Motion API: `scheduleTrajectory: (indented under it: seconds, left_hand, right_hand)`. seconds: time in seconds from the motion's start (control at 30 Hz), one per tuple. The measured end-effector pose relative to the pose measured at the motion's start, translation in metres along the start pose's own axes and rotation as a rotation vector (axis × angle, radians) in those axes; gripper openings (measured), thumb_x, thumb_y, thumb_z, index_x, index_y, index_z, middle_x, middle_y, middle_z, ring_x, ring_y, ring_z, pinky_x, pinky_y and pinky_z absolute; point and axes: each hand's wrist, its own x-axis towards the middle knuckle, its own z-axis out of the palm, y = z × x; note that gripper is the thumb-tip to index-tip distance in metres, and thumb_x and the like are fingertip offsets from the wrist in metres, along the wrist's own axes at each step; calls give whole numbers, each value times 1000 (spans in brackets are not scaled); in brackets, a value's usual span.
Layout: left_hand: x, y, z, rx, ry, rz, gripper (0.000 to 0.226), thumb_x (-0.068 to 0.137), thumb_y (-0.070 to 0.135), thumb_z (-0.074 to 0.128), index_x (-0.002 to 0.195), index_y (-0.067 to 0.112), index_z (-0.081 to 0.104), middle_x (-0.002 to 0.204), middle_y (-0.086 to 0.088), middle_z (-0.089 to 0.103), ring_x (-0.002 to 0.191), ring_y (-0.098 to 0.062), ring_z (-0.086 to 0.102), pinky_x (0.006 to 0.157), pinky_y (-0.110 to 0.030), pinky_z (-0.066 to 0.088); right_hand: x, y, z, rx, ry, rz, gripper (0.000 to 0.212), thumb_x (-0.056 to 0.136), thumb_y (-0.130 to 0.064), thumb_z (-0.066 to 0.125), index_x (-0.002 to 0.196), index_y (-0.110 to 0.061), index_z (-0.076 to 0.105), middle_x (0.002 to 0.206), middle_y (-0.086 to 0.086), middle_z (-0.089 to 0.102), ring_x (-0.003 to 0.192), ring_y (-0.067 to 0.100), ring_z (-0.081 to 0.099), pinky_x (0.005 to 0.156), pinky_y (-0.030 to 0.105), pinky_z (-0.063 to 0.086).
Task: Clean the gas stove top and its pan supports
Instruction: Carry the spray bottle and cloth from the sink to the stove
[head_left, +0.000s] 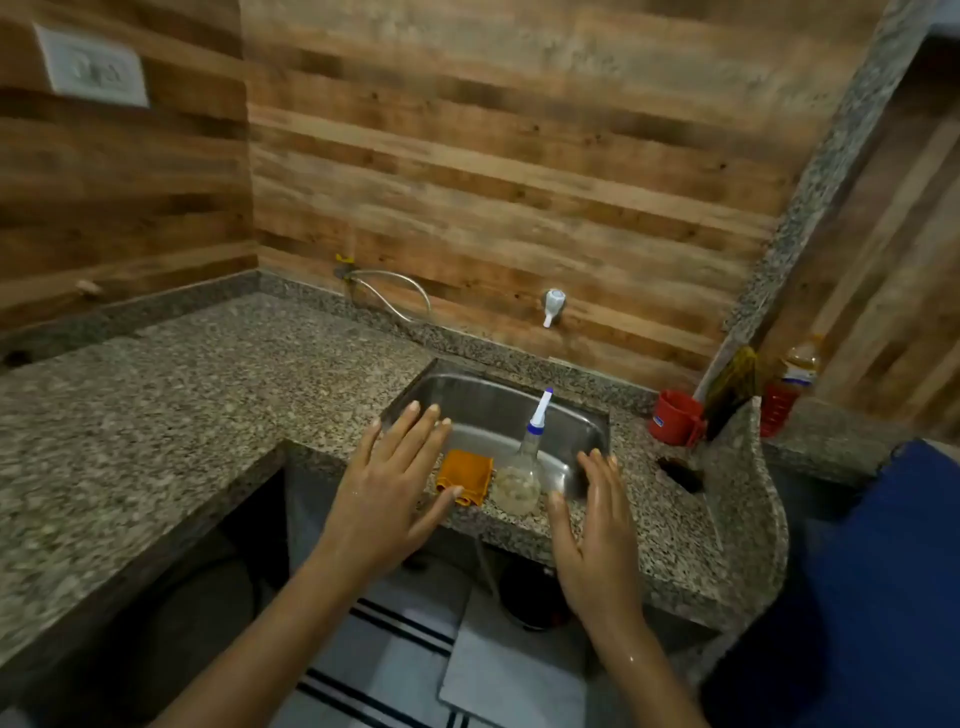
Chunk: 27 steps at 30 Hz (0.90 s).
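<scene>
1. Head view: the orange cloth (465, 475) lies folded on the front edge of the sink (483, 400), between my left hand (387, 488) and right hand (592, 530). The left thumb overlaps its near corner, but I cannot tell if they touch.
2. Both grips are wide, with fingers straight and spread, holding nothing. The right hand glistens wet.
3. A clear bottle (519, 478) stands just right of the cloth, its white-and-blue nozzle tilted up and away.
4. I cannot tell from here where the stove top lies.
5. The steel sink sits in a speckled granite worktop (208, 389). There is a white tap (551, 306) on the wall behind, a hose (395, 291) to its left, and a red cup (675, 418) on the right.
6. The walls are wood-patterned, with a socket plate (93, 67) at upper left and a striped mat (395, 649) on the floor below.
</scene>
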Motion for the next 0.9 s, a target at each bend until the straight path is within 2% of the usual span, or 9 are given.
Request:
scheduleTrajectory:
  seconds: [0.13,0.27,0.4,0.47,0.53,0.6,0.7,0.8,0.9]
  left_hand:
    - [33,-30,90,-155,-251,-167,70,95,63,29,140,15,51,147,-6,48,139,-25,41,109,-47,38]
    - [64,-65,175,-308,-462,-331,61,89,61,42,122,15,65,119,-7,66,107,-27,61,80,-36,50]
    - [84,-92,234,-422,-635,-596,42,89,43,63,115,11,67,114,-12,67,103,-31,63,82,-37,52]
    - [93,-97,258,-453,-685,-710,31,90,39,62,92,8,67,93,-14,65,99,-35,64,73,-35,46]
    - [102,-101,283,-458,-717,-788,42,89,44,61,65,12,51,66,-10,53,80,-36,64,60,-33,36]
    - [109,-104,308,-427,-752,-818,54,87,58,59,56,14,47,56,-7,49,66,-32,61,57,-32,38]
    - [117,-104,330,-444,-809,-856,52,83,62,61,55,18,55,58,-7,56,66,-28,63,57,-31,43]
    - [130,-108,336,-663,-862,-994,33,86,43,68,69,15,60,70,-9,61,67,-20,61,58,-30,41]
    - [143,-128,330,-1026,-782,-1251,21,89,32,66,84,13,58,81,-7,62,73,-20,61,69,-33,48]
  right_hand:
    - [35,54,40,-4,-45,214,53,99,-37,51,147,-21,34,154,1,37,145,19,30,114,43,34]
    - [71,105,85,36,-133,401,50,97,-35,55,142,-20,40,143,3,49,127,20,49,97,36,45]
    - [97,132,122,140,-282,588,50,94,-19,63,140,-15,43,136,3,54,122,16,51,93,25,36]
    - [107,145,135,153,-332,634,58,91,-19,68,142,-14,41,139,5,52,127,20,49,96,24,35]
    - [118,157,148,167,-359,659,65,89,-25,71,145,-17,38,140,0,50,129,17,47,98,27,37]
    - [131,165,165,183,-359,682,71,86,-35,72,146,-23,36,138,-9,46,126,10,45,99,29,38]
    - [145,176,196,279,-339,673,66,82,-50,72,138,-30,45,137,-10,55,123,7,53,100,30,45]
    - [161,178,220,336,-282,751,57,77,-67,64,115,-25,59,106,-3,69,100,13,66,85,36,56]
    - [184,174,236,349,-290,711,41,79,-59,61,97,-22,61,86,-3,68,77,-4,62,71,22,50]
